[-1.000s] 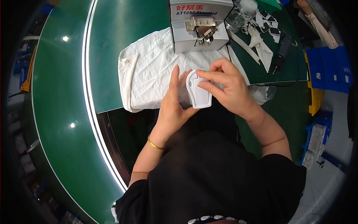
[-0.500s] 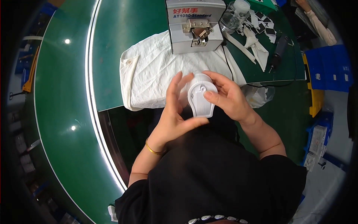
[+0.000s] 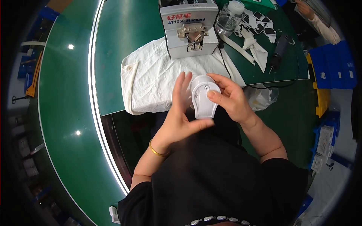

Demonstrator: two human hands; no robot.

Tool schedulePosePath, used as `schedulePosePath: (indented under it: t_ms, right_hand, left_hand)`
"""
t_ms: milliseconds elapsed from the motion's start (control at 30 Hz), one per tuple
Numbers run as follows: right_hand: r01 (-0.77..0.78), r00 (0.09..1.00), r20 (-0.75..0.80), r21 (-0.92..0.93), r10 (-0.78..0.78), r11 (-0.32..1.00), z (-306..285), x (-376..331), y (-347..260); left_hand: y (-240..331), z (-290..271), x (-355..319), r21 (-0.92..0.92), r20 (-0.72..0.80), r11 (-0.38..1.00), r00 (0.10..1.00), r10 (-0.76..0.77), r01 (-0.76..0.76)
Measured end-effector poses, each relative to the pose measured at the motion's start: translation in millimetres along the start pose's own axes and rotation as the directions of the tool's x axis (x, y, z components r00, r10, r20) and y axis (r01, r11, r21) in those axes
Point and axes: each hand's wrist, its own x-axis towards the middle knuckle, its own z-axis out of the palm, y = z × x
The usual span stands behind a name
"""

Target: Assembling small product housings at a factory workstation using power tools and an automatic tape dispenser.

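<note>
A white plastic housing (image 3: 206,103), rounded at the top with a narrower, squared lower end, is held up in front of my body. Its recessed face with a small round hole points toward me. My right hand (image 3: 230,98) grips it from the right, thumb on the face and fingers curled around the back. On the other side, my left hand (image 3: 180,113) is open, its fingers raised and a little blurred. The left thumb reaches under the housing's lower end; whether it touches cannot be made out. A gold bangle circles the left wrist.
A white cloth (image 3: 149,81) covers the table edge under a grey box-shaped machine (image 3: 190,41). Right of it are a clear jar (image 3: 227,19), small white and black pieces (image 3: 260,24) and a dark electric screwdriver (image 3: 279,52). Another person's arm (image 3: 320,25) shows far right.
My right hand keeps its hold, and the housing's face has tilted slightly. My left fingers have straightened a little. The machine and table things sit slightly further left in view.
</note>
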Motion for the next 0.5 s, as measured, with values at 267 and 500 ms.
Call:
schedulePosePath:
  t_ms: [267, 500]
  right_hand:
    - [0.144, 0.763, -0.404, -0.654, -0.504, 0.743, -119.7, 35.3, -53.1]
    - [-0.763, 0.438, -0.774, -0.589, -0.458, 0.265, -265.6, 55.3, -73.8]
  left_hand:
    - [-12.8, -21.0, 7.3, 0.703, 0.103, 0.658, 0.954, 0.281, -0.269]
    - [-25.1, -19.8, 15.4, 0.664, 0.011, 0.734, 0.983, 0.181, -0.143]
